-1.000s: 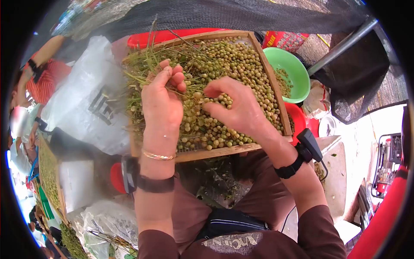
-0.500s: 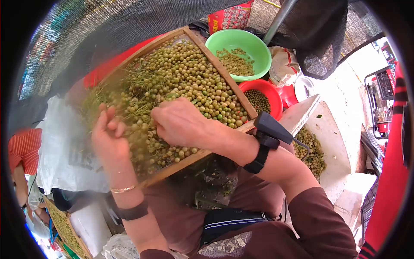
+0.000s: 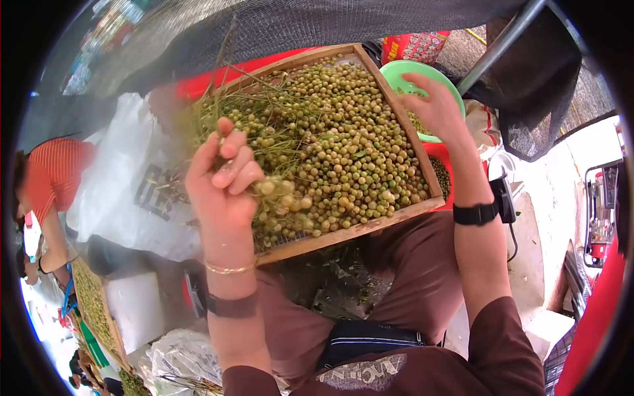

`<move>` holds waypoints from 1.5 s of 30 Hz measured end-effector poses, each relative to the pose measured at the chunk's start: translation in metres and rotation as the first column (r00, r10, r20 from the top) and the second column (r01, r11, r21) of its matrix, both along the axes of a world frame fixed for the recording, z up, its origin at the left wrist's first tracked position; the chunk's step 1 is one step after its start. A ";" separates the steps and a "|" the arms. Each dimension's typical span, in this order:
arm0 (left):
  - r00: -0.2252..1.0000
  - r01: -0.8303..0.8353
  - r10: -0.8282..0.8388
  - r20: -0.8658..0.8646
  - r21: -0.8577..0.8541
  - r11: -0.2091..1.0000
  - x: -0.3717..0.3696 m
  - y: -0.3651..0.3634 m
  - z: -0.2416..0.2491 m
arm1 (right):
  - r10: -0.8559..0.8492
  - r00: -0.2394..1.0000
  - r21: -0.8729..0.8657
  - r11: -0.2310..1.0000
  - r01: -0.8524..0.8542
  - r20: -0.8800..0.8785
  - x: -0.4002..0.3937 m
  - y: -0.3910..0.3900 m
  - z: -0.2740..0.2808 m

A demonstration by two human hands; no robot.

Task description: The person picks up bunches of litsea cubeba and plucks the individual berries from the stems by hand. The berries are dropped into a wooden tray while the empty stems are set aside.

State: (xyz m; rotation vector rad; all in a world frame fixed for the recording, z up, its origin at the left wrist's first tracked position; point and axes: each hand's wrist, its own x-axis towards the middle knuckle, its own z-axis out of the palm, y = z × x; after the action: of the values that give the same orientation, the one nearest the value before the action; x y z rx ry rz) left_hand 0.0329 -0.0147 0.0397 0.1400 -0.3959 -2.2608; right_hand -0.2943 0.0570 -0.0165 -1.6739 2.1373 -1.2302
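A wooden-framed tray (image 3: 403,109) with a mesh bottom holds many small round green-yellow fruits (image 3: 356,165). Tangled thin green stems (image 3: 284,112) lie on its left side. My left hand (image 3: 224,171) is over the tray's left part, palm up with fingers curled. A blurred sprig of fruit (image 3: 284,198) hangs beside its fingers and seems to be in its grip; the stem end is hidden. Beyond the tray's right edge, my right hand (image 3: 436,109) is above the green basin (image 3: 399,68), its fingers apart, and I see nothing in them.
Below the green basin, partly behind my right arm, is a red bowl (image 3: 439,156) of smaller dark green fruits. A white plastic bag (image 3: 132,198) hangs at the left. Another person in orange (image 3: 56,175) is farther left. A metal pole (image 3: 502,46) slants at the upper right.
My right hand has left the fruits in the tray and moved up and right to the green basin, its fingers opening. My left hand stays by the stems. The whole view has shifted.
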 end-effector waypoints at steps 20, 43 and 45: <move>0.825 -0.130 0.218 0.522 -0.200 0.971 0.005 0.048 -0.008 | 0.173 0.237 -0.027 0.856 -0.516 0.956 0.196 0.036 0.055; 0.589 -0.105 0.380 0.713 -0.399 0.911 -0.019 0.035 -0.006 | 0.266 0.412 -0.085 0.910 -0.407 0.872 0.145 0.023 0.023; 0.592 -0.109 0.387 0.708 -0.405 0.908 -0.020 0.035 -0.008 | 0.262 0.800 -0.031 0.956 -0.293 0.540 0.144 0.024 0.019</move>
State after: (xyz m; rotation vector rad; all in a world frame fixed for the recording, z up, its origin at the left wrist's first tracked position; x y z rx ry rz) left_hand 0.0132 0.0203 0.0320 0.9747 -1.1255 -1.6997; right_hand -0.1508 0.0806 0.0028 -1.3396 1.5119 -1.3352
